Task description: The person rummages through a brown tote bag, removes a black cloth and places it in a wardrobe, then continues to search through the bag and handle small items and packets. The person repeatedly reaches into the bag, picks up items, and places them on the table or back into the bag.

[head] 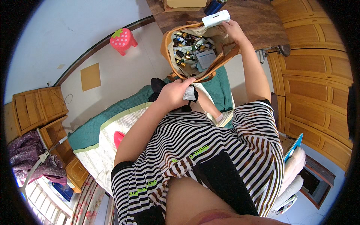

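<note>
A tan tote bag (165,46) with a pale lining stands open before me, its far side against the wooden table. Inside lie many small bottles and vials (185,47), several with gold or black caps, and a pale blue printed packet (206,59). My left hand (175,94) grips the bag's near rim, thumb on the edge. Just below that hand is a grey-white and black cloth item (189,93); whether I hold it too is unclear. Over the far right rim, my right hand (234,31) pinches a flat white packet (216,18) with a hang hole.
On the dark wooden table (258,25) stand a cardboard box (185,4) and a dark blue can (215,7). A red strawberry-pattern stool (123,40) is by the wall. I sit on a bed with a green-edged cover (112,115). Wooden cabinets (312,64) line the right.
</note>
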The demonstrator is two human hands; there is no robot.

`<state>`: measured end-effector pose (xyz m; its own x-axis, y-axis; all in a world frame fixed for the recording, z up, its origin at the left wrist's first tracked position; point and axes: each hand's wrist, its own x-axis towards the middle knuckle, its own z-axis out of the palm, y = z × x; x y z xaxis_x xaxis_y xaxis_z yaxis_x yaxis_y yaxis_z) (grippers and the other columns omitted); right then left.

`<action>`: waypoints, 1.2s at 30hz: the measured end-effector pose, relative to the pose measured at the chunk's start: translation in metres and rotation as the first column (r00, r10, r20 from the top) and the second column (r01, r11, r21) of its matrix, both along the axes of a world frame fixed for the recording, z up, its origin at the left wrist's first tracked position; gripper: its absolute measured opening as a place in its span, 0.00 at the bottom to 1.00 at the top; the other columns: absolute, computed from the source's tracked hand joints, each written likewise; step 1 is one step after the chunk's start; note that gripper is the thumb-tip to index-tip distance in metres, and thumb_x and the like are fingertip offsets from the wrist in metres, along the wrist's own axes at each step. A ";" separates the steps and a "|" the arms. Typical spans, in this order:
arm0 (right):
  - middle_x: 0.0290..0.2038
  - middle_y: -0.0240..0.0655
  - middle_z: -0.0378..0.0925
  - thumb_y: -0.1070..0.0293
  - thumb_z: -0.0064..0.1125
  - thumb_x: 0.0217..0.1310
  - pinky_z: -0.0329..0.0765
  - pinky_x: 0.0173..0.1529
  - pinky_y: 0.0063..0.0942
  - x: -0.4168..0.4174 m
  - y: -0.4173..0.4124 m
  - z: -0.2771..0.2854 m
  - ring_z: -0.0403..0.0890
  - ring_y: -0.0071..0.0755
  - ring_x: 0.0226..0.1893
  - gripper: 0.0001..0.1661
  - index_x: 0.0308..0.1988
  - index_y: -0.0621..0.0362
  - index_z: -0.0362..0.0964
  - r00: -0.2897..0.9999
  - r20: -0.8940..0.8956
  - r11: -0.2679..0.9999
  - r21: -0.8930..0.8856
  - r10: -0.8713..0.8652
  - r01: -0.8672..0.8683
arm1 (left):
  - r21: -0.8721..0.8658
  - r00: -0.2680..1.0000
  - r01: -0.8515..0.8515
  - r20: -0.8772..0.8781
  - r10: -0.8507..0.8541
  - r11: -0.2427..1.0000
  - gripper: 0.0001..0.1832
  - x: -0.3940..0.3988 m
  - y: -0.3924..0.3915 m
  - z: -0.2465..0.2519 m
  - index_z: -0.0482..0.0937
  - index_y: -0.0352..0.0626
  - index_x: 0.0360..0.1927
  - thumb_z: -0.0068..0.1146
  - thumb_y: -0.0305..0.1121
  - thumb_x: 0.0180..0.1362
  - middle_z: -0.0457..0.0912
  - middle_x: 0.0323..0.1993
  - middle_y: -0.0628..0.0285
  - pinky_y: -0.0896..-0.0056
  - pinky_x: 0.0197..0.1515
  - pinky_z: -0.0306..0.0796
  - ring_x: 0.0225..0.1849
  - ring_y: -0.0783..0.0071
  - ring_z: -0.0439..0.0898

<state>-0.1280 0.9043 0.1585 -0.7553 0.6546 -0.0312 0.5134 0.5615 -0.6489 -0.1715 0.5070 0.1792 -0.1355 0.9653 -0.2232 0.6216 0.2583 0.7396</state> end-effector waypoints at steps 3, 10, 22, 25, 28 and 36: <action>0.38 0.39 0.81 0.59 0.49 0.68 0.76 0.36 0.36 0.000 -0.006 0.009 0.80 0.33 0.30 0.19 0.50 0.59 0.74 0.999 -0.016 0.991 -0.126 -0.038 0.036 | -0.004 1.000 -0.002 0.009 0.002 1.000 0.48 0.001 0.001 0.002 0.62 0.53 0.65 0.72 0.30 0.35 0.77 0.45 0.49 0.55 0.48 0.74 0.47 0.48 0.77; 0.42 0.32 0.80 0.59 0.52 0.68 0.72 0.48 0.31 0.004 -0.017 0.030 0.75 0.26 0.41 0.20 0.51 0.62 0.74 0.995 -0.046 0.936 -0.346 -0.089 0.068 | -0.006 1.000 0.007 -0.005 -0.007 1.000 0.48 0.001 0.002 0.003 0.62 0.53 0.64 0.71 0.30 0.35 0.76 0.47 0.48 0.55 0.49 0.73 0.48 0.47 0.77; 0.49 0.36 0.78 0.55 0.52 0.68 0.71 0.55 0.33 0.006 -0.029 0.048 0.75 0.29 0.48 0.23 0.53 0.62 0.73 0.993 0.006 0.926 -0.360 -0.115 0.110 | -0.042 0.999 0.045 0.014 -0.044 0.998 0.49 -0.003 0.004 0.002 0.61 0.53 0.66 0.71 0.28 0.36 0.76 0.48 0.47 0.55 0.51 0.73 0.49 0.47 0.77; 0.49 0.37 0.78 0.55 0.51 0.69 0.72 0.55 0.32 0.009 -0.022 0.044 0.76 0.30 0.49 0.24 0.53 0.63 0.72 0.996 -0.018 0.930 -0.360 -0.091 0.079 | -0.032 0.999 0.049 0.022 -0.048 0.998 0.49 -0.004 0.004 0.001 0.61 0.54 0.66 0.71 0.28 0.36 0.76 0.47 0.47 0.55 0.50 0.73 0.48 0.46 0.77; 0.49 0.38 0.78 0.56 0.51 0.69 0.72 0.55 0.31 0.009 -0.022 0.044 0.77 0.31 0.48 0.24 0.54 0.63 0.72 0.998 -0.020 0.917 -0.396 -0.064 0.051 | -0.038 0.998 0.046 0.037 -0.045 0.998 0.49 -0.005 0.003 0.002 0.61 0.56 0.66 0.71 0.28 0.36 0.77 0.46 0.46 0.54 0.49 0.74 0.47 0.46 0.78; 0.48 0.39 0.79 0.58 0.51 0.69 0.75 0.54 0.33 0.015 -0.030 0.056 0.78 0.31 0.48 0.22 0.54 0.63 0.72 0.996 -0.031 0.875 -0.481 -0.089 0.064 | -0.026 0.996 0.051 0.074 -0.049 0.998 0.49 -0.007 0.007 -0.001 0.61 0.57 0.66 0.71 0.29 0.36 0.77 0.45 0.46 0.54 0.48 0.73 0.47 0.45 0.77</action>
